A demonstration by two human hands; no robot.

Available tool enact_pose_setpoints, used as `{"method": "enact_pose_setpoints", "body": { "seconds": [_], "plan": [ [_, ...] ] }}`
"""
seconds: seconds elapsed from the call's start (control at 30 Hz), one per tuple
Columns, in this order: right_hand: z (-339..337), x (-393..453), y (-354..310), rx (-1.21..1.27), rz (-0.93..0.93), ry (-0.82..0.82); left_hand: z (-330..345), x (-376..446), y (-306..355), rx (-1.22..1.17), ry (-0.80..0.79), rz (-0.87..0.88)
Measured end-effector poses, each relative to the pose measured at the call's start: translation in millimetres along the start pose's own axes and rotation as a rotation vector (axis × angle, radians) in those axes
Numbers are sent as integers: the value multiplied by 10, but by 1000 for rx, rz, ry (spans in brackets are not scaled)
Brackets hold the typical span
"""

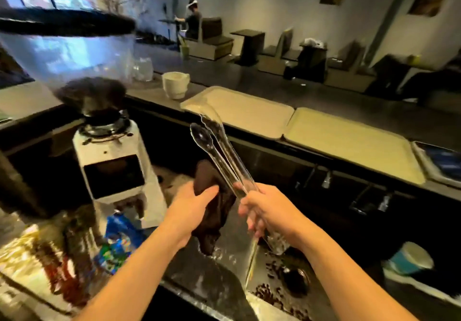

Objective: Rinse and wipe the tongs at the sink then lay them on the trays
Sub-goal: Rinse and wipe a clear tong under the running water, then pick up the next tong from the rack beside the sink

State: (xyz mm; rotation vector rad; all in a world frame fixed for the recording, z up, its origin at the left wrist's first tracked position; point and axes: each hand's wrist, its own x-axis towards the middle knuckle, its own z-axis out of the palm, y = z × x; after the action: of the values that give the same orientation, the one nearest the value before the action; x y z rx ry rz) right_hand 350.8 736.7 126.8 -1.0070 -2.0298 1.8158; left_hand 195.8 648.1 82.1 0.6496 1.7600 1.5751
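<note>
Behind the sink (287, 278) at lower centre, two pale trays (349, 143) lie side by side on the dark counter (311, 91). Centre frame, the right hand (267, 211) grips clear tongs (219, 151) by their hinge end — tips pointing up-left — while the left hand (192, 208) clutches a brown cloth (214, 218) just beside them.

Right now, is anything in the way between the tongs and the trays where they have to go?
Nothing visible blocks the way. The right hand holds the clear tongs above the sink, tips pointing toward the trays on the counter beyond. The tray tops look bare. The brown cloth in the left hand sits off to the side.
</note>
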Motion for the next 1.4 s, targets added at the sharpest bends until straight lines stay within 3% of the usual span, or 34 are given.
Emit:
{"method": "enact_pose_setpoints", "body": {
  "seconds": [0.13,0.37,0.5,0.67,0.83,1.0,1.1,1.2,1.3,1.4],
  "plan": [
    [-568,-67,69,98,-6,83,648,222,158,9,-117,33],
    [-1371,155,30,207,96,300,1323,585,391,13,-163,-32],
    [-1803,503,-86,-9,227,370,1535,786,465,1,-186,-90],
    [-2094,962,-146,-605,331,418,1658,983,477,51,-202,-92],
    [-2145,1284,-111,-954,346,553,1678,1142,454,63,-220,-103],
    [-2209,1464,-140,-974,341,667,1603,1252,474,69,-225,-103],
    [-2199,1411,-209,-1146,361,757,1494,1279,491,62,-217,-94],
    [-2027,1341,-252,-1256,240,853,1317,1239,478,43,-205,-79],
    [-1662,1263,-300,-1184,53,834,1034,1119,415,-2,-193,-72],
    [-1193,1184,-343,-901,-21,649,701,947,315,-98,-176,-103]
  ]
}}
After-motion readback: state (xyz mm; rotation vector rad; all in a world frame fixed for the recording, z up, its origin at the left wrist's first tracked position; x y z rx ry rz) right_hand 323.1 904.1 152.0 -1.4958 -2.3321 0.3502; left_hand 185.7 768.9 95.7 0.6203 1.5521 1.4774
